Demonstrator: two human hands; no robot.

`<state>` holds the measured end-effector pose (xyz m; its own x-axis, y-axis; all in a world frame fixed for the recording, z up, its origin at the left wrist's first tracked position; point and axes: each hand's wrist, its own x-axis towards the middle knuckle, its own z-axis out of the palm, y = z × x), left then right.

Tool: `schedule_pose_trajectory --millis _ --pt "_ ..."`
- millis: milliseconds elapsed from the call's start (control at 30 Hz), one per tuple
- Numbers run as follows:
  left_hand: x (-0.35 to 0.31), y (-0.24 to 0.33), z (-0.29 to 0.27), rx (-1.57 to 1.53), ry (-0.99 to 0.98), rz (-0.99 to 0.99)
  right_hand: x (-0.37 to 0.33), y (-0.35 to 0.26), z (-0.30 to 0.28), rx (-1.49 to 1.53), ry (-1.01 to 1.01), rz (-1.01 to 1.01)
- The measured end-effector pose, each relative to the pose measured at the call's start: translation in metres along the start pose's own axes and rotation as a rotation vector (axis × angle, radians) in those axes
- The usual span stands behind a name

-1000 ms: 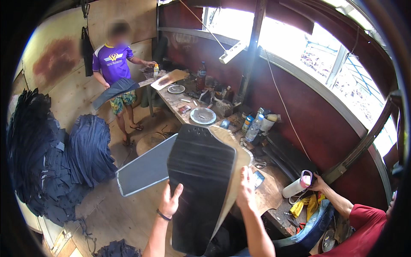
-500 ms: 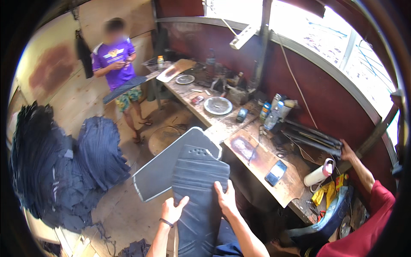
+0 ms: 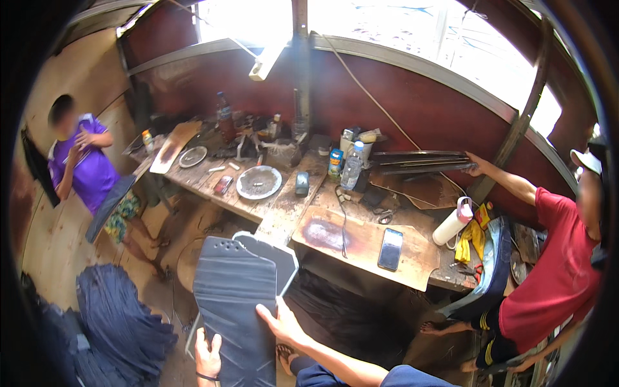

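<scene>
A long black panel (image 3: 233, 293), creased with ribs and pierced by a row of small holes at its far end, is held up in front of me. My left hand (image 3: 207, 355), a dark band at its wrist, grips the left edge with the thumb on top. On the opposite edge my right hand (image 3: 282, 321) is closed, thumb over the surface and fingers partly hidden beneath. Behind the panel shows a grey board (image 3: 284, 257) with a pale rim, mostly covered by it.
A wooden workbench (image 3: 284, 219) carries a phone (image 3: 390, 249), a round plate (image 3: 259, 183), bottles and a white flask (image 3: 453, 222). Dark sheets pile (image 3: 119, 319) at lower left. One person in purple (image 3: 87, 161) stands far left; another in red (image 3: 548, 264) reaches over the bench at right.
My view has swung right, so the bench and the purple-shirted person sit further left. More of the person in red shows. Both my hands still hold the panel.
</scene>
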<state>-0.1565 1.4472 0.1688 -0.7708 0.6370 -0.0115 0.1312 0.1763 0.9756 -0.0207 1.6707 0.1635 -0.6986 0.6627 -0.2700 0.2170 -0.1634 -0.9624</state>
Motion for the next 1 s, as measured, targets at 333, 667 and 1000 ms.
schedule_pose_trajectory --millis 333,667,1000 --pt "0.113 -0.053 -0.036 0.497 -0.081 0.146 0.034 0.025 0.052 -0.333 0.194 0.232" --pt "0.148 -0.074 -0.027 0.485 -0.259 0.175 0.019 0.048 0.074 -0.930 0.565 0.123" --pt "0.102 -0.079 -0.090 0.505 -0.423 0.213 -0.062 0.055 0.162 -0.480 0.628 0.190"
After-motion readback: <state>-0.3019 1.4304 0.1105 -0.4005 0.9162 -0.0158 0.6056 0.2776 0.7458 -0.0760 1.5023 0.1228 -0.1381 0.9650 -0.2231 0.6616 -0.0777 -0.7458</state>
